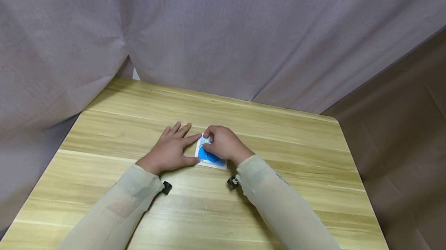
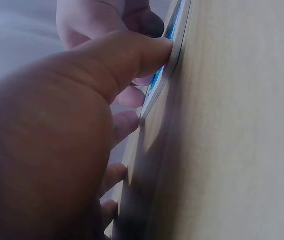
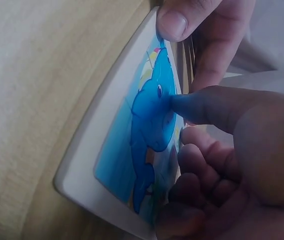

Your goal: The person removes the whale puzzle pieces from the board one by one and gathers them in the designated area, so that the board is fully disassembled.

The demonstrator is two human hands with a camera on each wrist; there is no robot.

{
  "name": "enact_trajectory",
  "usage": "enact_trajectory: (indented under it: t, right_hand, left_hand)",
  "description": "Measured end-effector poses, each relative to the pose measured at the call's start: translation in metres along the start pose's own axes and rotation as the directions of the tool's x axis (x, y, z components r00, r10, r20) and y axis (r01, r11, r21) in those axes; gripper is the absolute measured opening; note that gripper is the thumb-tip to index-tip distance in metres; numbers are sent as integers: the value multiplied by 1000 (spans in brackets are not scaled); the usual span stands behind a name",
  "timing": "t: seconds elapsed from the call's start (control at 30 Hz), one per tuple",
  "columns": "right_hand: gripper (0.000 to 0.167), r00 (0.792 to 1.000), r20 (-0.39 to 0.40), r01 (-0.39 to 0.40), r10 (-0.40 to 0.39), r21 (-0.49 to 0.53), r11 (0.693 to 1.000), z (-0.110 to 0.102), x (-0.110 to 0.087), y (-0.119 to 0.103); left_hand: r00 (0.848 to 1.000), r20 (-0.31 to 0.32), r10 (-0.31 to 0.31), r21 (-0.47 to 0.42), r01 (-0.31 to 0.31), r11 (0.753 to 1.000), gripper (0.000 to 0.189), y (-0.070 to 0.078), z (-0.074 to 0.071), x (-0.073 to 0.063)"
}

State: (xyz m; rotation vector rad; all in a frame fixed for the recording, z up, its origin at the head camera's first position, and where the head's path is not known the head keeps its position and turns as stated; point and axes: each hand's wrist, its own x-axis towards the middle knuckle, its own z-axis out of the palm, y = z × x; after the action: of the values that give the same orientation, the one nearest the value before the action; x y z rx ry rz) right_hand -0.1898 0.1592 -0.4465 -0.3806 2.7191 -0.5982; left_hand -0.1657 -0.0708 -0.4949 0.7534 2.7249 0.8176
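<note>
A flat picture board (image 1: pixel 213 164) with a pale rim lies on the table between the hands, showing a blue sea animal (image 3: pixel 149 117) like a dolphin or whale. Thin lines like puzzle seams cross the picture. My left hand (image 1: pixel 171 152) is spread flat at its left side, thumb (image 2: pixel 152 50) on the rim and index fingertip at the far left corner. Over the board, my right hand (image 1: pixel 223 141) presses its thumb (image 3: pixel 197 107) against the blue animal. The other fingers of that hand (image 3: pixel 194 160) are curled in, and the hand covers the board's upper right part.
The board rests on a wood-grain table (image 1: pixel 296 188). Grey curtain (image 1: pixel 223 41) hangs along the far edge, and a brown cloth (image 1: pixel 400 145) drops on the right. Dark wrist straps (image 1: pixel 233 182) show below both sleeves.
</note>
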Motion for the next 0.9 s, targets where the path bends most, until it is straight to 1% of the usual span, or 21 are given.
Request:
enact_trajectory:
  t: [0.17, 0.27, 0.47, 0.67, 0.8, 0.9]
  right_hand:
    - [20, 999, -34, -11, 12, 40, 999, -2, 0, -1]
    - [20, 999, -30, -16, 18, 63, 998, -3, 2, -2]
    - [21, 1000, 2, -25, 24, 80, 996, -4, 6, -2]
    - [24, 996, 61, -67, 61, 110, 992, -4, 8, 2]
    - [24, 993, 99, -77, 66, 105, 991, -5, 8, 2]
    - [21, 992, 111, -74, 64, 90, 993, -6, 7, 2]
  left_hand:
    - [1000, 3, 1, 5, -1, 1000, 86, 1, -3, 2]
    - [1000, 6, -6, 5, 6, 1000, 85, 1, -6, 2]
    - [1000, 7, -21, 13, 21, 1000, 85, -1, -5, 0]
    - [1000, 12, -13, 2, 13, 1000, 85, 2, -3, -1]
    - [1000, 12, -9, -4, 9, 1000, 85, 3, -1, -2]
    - [1000, 9, -4, -5, 4, 1000, 85, 3, -1, -2]
